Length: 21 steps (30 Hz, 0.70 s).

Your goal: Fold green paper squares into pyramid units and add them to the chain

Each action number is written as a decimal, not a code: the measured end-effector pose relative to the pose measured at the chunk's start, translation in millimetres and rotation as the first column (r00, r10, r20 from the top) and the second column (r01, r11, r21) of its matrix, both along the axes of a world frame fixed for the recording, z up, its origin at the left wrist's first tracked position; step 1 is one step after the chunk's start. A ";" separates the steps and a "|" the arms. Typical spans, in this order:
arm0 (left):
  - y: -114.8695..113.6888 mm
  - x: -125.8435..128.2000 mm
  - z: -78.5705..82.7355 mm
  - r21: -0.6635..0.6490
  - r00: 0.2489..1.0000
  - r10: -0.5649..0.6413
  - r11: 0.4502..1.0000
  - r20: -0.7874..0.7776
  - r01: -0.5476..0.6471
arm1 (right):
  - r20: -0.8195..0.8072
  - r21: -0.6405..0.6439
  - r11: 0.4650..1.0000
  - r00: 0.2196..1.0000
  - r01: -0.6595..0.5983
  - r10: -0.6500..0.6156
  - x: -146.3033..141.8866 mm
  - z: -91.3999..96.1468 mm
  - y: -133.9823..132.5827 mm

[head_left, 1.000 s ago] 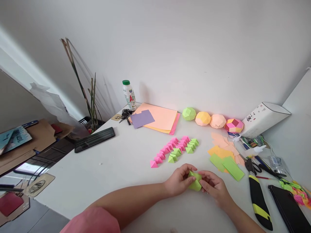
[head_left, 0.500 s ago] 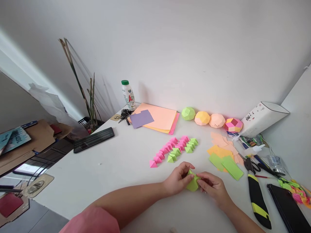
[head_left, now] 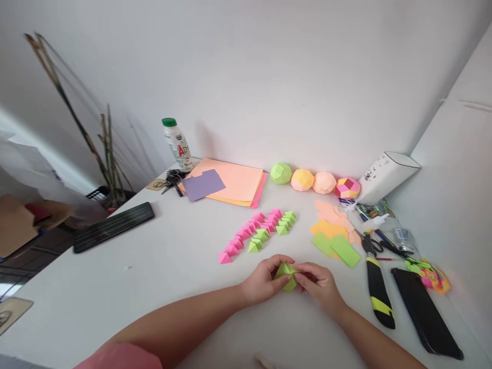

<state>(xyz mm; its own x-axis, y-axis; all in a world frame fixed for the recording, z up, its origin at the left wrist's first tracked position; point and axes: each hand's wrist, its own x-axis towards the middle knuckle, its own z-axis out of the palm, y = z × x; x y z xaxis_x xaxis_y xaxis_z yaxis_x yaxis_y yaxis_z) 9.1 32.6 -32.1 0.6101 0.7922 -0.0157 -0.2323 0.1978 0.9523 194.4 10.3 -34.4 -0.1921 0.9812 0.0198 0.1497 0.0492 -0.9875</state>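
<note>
A folded green paper piece (head_left: pixel 285 270) is held between both hands, just above the near part of the table. My left hand (head_left: pixel 265 279) is closed on its left side, thumb in front and fingers behind. My right hand (head_left: pixel 318 284) pinches the piece's right edge with thumb and forefinger. Beyond the hands lie rows of small folded pink paper pyramids (head_left: pixel 242 234) and green paper pyramids (head_left: pixel 283 224). To the right, flat green paper slips (head_left: pixel 345 250) overlap orange paper slips (head_left: pixel 328 229) and peach ones.
Four-coloured paper balls line the wall, one a green ball (head_left: pixel 281 173). A white bottle (head_left: pixel 179 145), purple paper (head_left: pixel 203 185) and peach sheets (head_left: pixel 238 179) lie at the back. Rightward are a yellow-black cutter (head_left: pixel 378 292), a phone (head_left: pixel 426 312), and scissors (head_left: pixel 371 245). A black panel (head_left: pixel 114 227) sits left.
The view has swung right, so everything sits further left in the picture. Both hands keep hold of the green paper piece, whose folded faces now show more clearly.
</note>
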 end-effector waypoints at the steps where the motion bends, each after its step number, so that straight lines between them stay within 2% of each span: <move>1: -0.3 -0.2 0.1 -0.002 1.000 0.004 1.000 -0.004 -0.004 | 0.000 0.000 1.000 1.000 0.006 -0.006 -0.9 1.0 -0.4; 11: -1.2 -0.5 6.2 -0.026 0.995 0.011 1.000 -0.097 -0.014 | 0.012 0.039 0.999 1.000 0.020 -0.020 -2.9 1.8 -3.8; 21: -0.9 -0.2 0.8 -0.021 0.995 0.026 0.999 -0.097 -0.029 | 0.055 0.052 0.998 0.998 0.029 -0.032 -3.6 0.5 -3.7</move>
<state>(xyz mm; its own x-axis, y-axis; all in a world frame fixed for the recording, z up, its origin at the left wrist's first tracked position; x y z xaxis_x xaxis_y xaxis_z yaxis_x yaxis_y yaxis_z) 8.8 31.8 -31.4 0.5828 0.8075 -0.0911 -0.1450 0.2137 0.9661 190.9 6.7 -33.9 -0.1646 0.9845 0.0606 0.2064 0.0945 -0.9739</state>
